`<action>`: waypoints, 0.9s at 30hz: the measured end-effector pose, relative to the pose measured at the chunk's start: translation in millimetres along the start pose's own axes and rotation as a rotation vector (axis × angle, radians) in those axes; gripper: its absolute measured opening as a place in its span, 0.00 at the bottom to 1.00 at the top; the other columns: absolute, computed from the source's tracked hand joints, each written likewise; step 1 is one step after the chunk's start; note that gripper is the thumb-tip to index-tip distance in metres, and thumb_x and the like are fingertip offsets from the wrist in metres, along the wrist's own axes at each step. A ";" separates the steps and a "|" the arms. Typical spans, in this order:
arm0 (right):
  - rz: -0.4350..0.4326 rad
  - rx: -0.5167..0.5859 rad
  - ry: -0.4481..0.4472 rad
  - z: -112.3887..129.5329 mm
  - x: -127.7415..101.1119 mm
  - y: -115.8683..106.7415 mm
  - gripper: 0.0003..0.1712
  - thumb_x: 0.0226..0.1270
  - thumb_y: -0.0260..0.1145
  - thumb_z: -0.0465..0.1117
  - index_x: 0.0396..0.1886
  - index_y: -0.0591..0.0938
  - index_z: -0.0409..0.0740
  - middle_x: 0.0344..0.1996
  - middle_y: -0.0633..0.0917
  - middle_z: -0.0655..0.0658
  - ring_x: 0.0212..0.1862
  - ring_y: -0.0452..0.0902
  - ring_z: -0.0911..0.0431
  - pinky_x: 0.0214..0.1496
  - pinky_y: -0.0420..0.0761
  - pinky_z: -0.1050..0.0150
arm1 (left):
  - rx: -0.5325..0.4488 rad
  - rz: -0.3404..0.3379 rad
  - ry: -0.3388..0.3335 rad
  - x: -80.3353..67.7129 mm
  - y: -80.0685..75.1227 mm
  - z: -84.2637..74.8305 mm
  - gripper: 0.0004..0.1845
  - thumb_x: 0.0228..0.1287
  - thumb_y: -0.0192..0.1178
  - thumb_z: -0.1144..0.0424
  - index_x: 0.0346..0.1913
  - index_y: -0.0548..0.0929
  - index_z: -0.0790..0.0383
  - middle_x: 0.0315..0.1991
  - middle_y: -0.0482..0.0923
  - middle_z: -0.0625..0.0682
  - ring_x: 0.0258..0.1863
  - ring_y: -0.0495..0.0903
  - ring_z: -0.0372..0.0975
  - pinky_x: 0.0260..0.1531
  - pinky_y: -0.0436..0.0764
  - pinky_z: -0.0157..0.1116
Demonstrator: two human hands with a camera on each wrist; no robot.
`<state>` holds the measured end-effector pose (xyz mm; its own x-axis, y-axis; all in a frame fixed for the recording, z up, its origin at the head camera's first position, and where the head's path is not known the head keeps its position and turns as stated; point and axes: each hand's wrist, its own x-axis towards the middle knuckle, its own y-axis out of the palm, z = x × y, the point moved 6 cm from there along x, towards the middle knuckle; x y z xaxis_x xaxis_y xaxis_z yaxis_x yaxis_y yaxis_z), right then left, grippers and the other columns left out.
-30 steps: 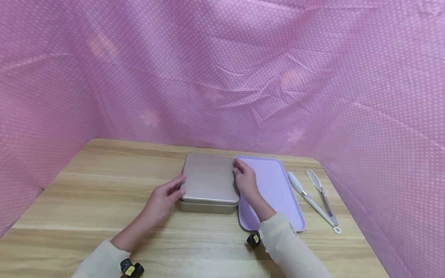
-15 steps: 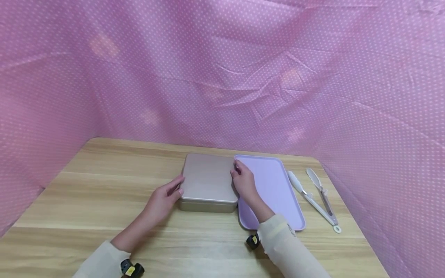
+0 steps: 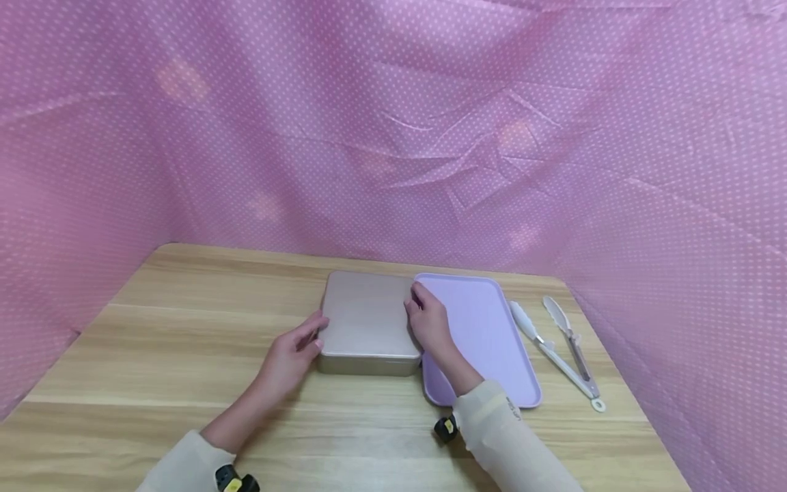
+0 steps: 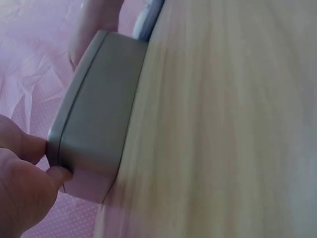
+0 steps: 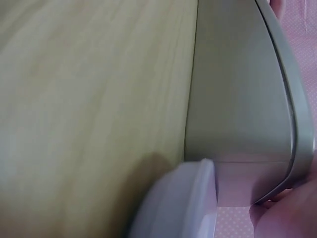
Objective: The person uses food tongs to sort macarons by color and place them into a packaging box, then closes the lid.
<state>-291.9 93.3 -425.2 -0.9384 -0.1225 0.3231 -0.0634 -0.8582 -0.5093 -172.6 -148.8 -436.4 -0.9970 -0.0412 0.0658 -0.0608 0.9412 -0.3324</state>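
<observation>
A flat, champagne-coloured metal tin (image 3: 367, 318) lies in the middle of the wooden table (image 3: 184, 355), its lid seated on the base. My left hand (image 3: 294, 350) holds the tin's left side. In the left wrist view the thumb and a finger (image 4: 20, 183) pinch the lid's rim at a corner of the tin (image 4: 94, 124). My right hand (image 3: 427, 324) grips the lid's right edge. The right wrist view shows a fingertip (image 5: 287, 218) under the rim of the tin (image 5: 237, 99).
A lilac tray (image 3: 486, 328) lies against the tin's right side, under my right forearm, and its rim (image 5: 183, 203) shows in the right wrist view. White and metal tongs (image 3: 562, 348) lie to the right of it. Pink dotted cloth (image 3: 393, 137) walls the table on three sides.
The lid, slightly raised above the base a second ago, has come down and now sits flush on the tin. Both hands stayed at its sides.
</observation>
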 end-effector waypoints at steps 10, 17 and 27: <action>0.022 -0.087 -0.013 -2.9 -0.7 1.9 0.25 0.76 0.59 0.36 0.68 0.72 0.28 0.71 0.72 0.34 0.74 0.66 0.41 0.78 0.63 0.49 | 0.096 0.034 -0.035 3.9 1.5 0.7 0.25 0.76 0.54 0.68 0.73 0.71 0.60 0.79 0.57 0.53 0.78 0.57 0.49 0.76 0.60 0.47; 0.051 -0.257 -0.010 2.3 -0.4 0.6 0.27 0.77 0.58 0.42 0.70 0.72 0.33 0.72 0.71 0.36 0.74 0.66 0.42 0.77 0.67 0.46 | 0.291 0.023 0.025 31.4 -7.8 -15.9 0.28 0.76 0.53 0.60 0.76 0.67 0.55 0.78 0.59 0.58 0.71 0.69 0.56 0.68 0.74 0.54; 0.213 -0.447 -0.036 17.3 -15.2 19.4 0.41 0.78 0.50 0.60 0.77 0.62 0.34 0.80 0.56 0.35 0.81 0.47 0.44 0.78 0.63 0.44 | 0.641 0.102 0.123 121.0 18.9 -10.6 0.36 0.79 0.38 0.41 0.80 0.57 0.58 0.83 0.34 0.55 0.82 0.38 0.53 0.78 0.49 0.61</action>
<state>-273.0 69.9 -426.2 -0.9346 -0.2958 0.1974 -0.0178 -0.5156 -0.8567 -293.8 -132.4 -424.8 -0.9888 0.1122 0.0984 -0.0205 0.5510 -0.8343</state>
